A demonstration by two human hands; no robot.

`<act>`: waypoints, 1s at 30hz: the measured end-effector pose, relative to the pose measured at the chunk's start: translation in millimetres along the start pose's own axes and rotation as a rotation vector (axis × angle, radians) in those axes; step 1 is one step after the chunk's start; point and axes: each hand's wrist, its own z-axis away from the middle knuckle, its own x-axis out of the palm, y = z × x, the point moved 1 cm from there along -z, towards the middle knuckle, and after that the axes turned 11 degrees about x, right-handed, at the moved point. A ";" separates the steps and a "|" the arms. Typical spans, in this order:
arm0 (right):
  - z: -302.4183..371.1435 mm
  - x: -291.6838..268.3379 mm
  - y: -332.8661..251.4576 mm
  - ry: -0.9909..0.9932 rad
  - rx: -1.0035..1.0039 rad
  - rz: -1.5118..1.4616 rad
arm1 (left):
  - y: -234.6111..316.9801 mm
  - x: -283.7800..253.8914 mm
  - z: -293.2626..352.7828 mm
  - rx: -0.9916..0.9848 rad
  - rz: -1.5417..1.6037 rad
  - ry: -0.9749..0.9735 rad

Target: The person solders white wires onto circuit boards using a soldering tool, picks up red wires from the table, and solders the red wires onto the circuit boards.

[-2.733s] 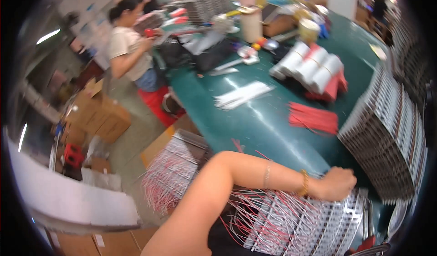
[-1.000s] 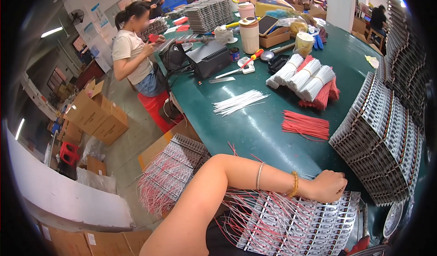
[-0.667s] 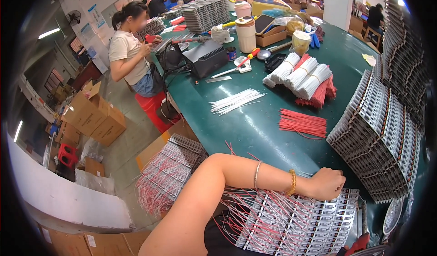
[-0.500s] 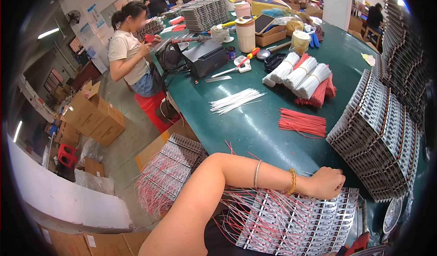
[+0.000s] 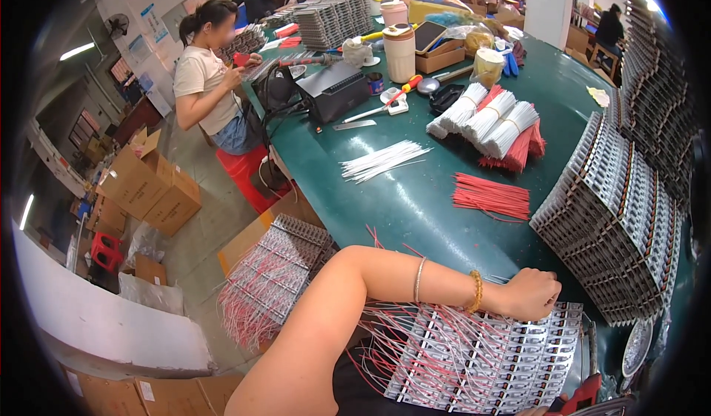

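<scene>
My left hand (image 5: 532,295) is closed over the far edge of a panel of small metal-and-white parts (image 5: 544,353). Whatever its fingers pinch is hidden from view. Many thin red and white wires (image 5: 437,342) trail from the panel's left side, partly beneath my left forearm. Only a sliver of my right hand (image 5: 535,411) shows at the bottom edge, beside a red and black object (image 5: 583,397); its fingers are mostly cut off. Loose white wires (image 5: 384,161) and a pile of red wires (image 5: 492,197) lie on the green table (image 5: 426,227).
Tall stacks of similar panels (image 5: 611,220) rise at the right. Bundled white wires (image 5: 511,129), a screwdriver (image 5: 404,90), a black box-shaped device (image 5: 333,94) and a beige cup (image 5: 400,55) stand farther back. Another wired panel (image 5: 285,260) leans at left; a person (image 5: 211,83) sits beyond it.
A little more of my right hand shows at the bottom edge, and the red and black object has shifted slightly upward. My left hand stays at the panel's far edge.
</scene>
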 end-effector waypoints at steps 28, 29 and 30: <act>-21.2 -37.2 -0.4 -0.561 0.205 0.126 | -9.3 4.5 -1.7 -0.002 -0.074 -0.030; -50.5 -66.6 16.6 -0.610 0.255 0.136 | -15.4 3.6 1.3 -0.006 -0.063 -0.066; -66.3 -82.5 21.2 -0.654 0.286 0.129 | -16.6 15.4 -7.6 -0.001 -0.103 -0.008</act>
